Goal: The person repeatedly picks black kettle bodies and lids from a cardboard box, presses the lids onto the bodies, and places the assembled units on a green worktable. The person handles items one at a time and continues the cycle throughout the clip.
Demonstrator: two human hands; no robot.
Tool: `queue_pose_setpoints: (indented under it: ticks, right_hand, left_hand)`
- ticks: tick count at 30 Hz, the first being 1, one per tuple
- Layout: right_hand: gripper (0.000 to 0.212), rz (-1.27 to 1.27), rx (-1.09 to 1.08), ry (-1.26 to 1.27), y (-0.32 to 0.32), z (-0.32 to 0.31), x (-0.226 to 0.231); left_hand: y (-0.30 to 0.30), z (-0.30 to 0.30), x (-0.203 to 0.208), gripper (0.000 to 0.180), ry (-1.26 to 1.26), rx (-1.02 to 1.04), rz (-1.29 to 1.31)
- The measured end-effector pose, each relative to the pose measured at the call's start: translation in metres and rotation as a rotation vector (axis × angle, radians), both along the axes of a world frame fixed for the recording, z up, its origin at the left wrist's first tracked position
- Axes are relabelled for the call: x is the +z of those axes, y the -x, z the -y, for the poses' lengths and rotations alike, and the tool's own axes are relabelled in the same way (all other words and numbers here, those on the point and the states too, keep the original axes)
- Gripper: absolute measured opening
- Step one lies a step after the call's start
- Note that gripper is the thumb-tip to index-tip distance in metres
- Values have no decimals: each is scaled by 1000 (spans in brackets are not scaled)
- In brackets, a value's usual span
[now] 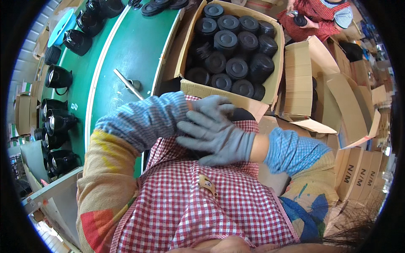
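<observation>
Both my hands wear grey gloves and cross over my lap, in front of a red checked apron. My right hand lies on top, fingers spread and pointing left, near my left wrist; nothing shows in it. Partly covered beneath it, my left hand points right, and its fingers are too hidden to read. A dark rounded shape shows just beside the left fingers; I cannot tell what it is. Beyond my hands stands an open cardboard box filled with stacks of round black lids.
A green conveyor belt on the left carries black jugs along its far side. A white stick leans over a small grey cup. Open cartons stand right. At the back a person holds a black round part.
</observation>
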State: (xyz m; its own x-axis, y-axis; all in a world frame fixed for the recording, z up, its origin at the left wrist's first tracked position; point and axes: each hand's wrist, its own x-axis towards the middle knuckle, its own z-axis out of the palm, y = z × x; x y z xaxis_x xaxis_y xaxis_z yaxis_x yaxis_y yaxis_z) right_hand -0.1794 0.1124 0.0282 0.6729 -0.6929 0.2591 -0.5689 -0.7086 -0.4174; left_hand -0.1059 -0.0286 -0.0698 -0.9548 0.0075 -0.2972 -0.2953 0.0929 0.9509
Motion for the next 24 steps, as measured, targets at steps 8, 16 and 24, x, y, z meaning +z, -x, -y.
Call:
queue_pose_setpoints:
  ticks: [8, 16, 24]
  right_hand:
    - [75, -83, 84, -297, 73, 27, 11]
    - [59, -26, -75, -98, -1, 10, -4]
    - [69, 73, 132, -51, 43, 23, -13]
  left_hand:
    - [-5, 11, 17, 35, -23, 65, -294]
    - [29, 4, 76, 47, 451, -295, 144]
    - [-17, 0, 12, 41, 145, -63, -392]
